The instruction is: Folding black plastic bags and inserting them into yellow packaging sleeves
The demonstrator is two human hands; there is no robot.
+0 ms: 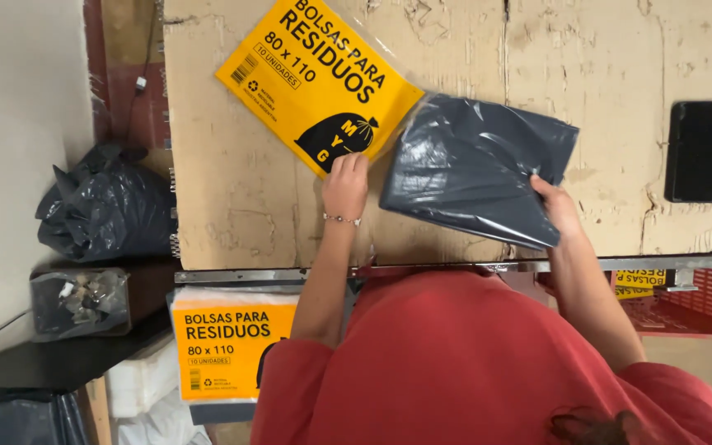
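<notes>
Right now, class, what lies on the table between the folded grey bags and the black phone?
In the head view, nothing: only bare cardboard tabletop separates the folded grey bags from the black phone.

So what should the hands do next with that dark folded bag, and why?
Probably slide the folded grey bag stack into the yellow printed sleeve: the right hand grips the stack's corner, and the left hand presses the sleeve's edge right beside it.

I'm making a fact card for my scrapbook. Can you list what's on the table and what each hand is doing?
Table: cardboard-covered tabletop
Left hand: fingertips pressing the yellow printed packet
Right hand: gripping the edge of the folded grey plastic bags
Also on table: black phone, lying flat, far right
Below table: stack of yellow packets; red crate
</notes>
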